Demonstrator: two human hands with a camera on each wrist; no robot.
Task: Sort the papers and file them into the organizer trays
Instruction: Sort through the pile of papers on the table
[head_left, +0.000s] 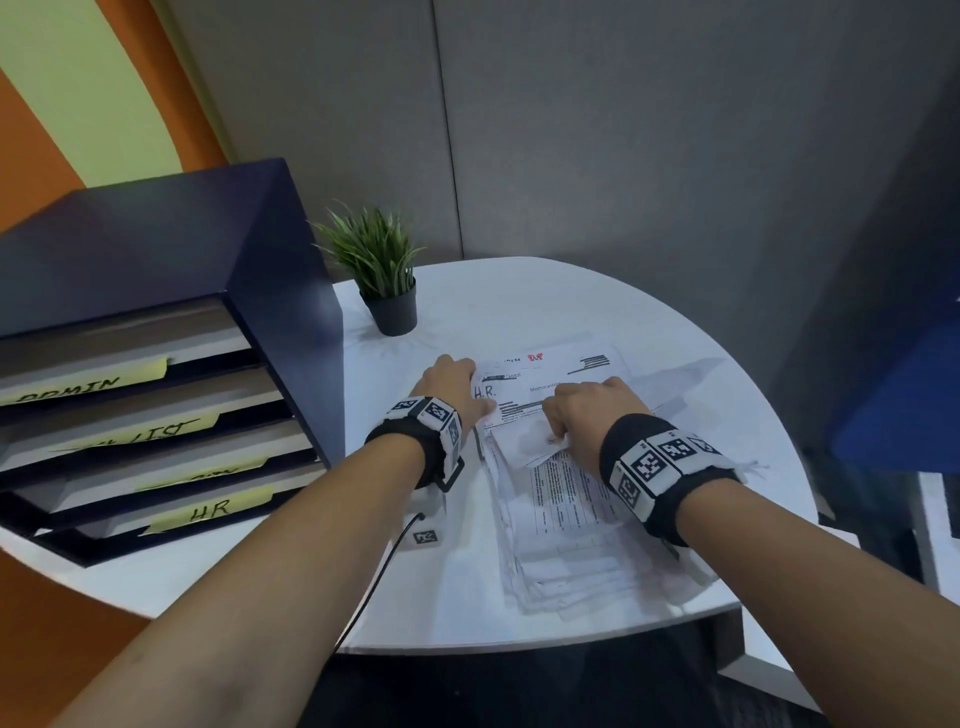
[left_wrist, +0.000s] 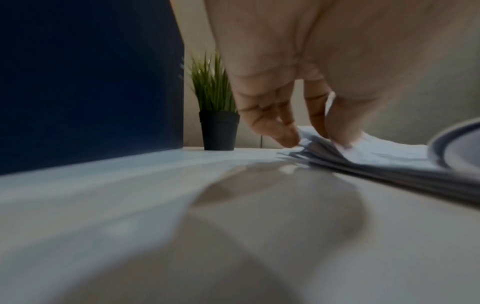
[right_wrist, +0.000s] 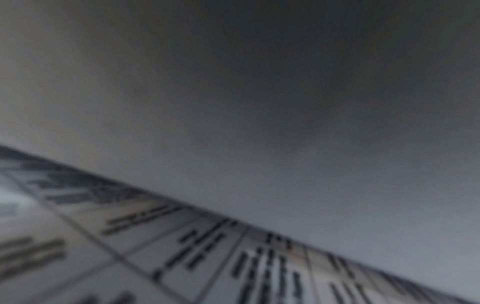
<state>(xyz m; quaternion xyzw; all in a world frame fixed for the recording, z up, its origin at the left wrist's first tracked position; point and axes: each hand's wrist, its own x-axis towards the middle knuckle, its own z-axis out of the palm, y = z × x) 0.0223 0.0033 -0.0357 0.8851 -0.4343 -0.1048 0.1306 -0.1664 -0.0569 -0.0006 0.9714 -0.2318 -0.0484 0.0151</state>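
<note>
A thick stack of white papers (head_left: 571, 525) lies on the round white table (head_left: 597, 291). At its far end shows a memorandum sheet (head_left: 550, 376) with "H.R." handwritten on it. My left hand (head_left: 457, 382) pinches the stack's far left corner; in the left wrist view the left hand (left_wrist: 315, 131) has its thumb on top of the papers (left_wrist: 389, 164) and fingers at the lifted corner. My right hand (head_left: 584, 410) is curled on the stack and pinches a bent-over sheet (head_left: 530, 441). The right wrist view is dark and blurred, showing only a printed form (right_wrist: 182, 257).
A dark blue organizer (head_left: 156, 249) stands at the left, with several trays labelled by yellow notes, the lowest reading HR (head_left: 208, 509). A potted plant (head_left: 387, 275) stands behind my left hand. A black cable (head_left: 384, 561) crosses the near table. A blue chair (head_left: 893, 410) is at the right.
</note>
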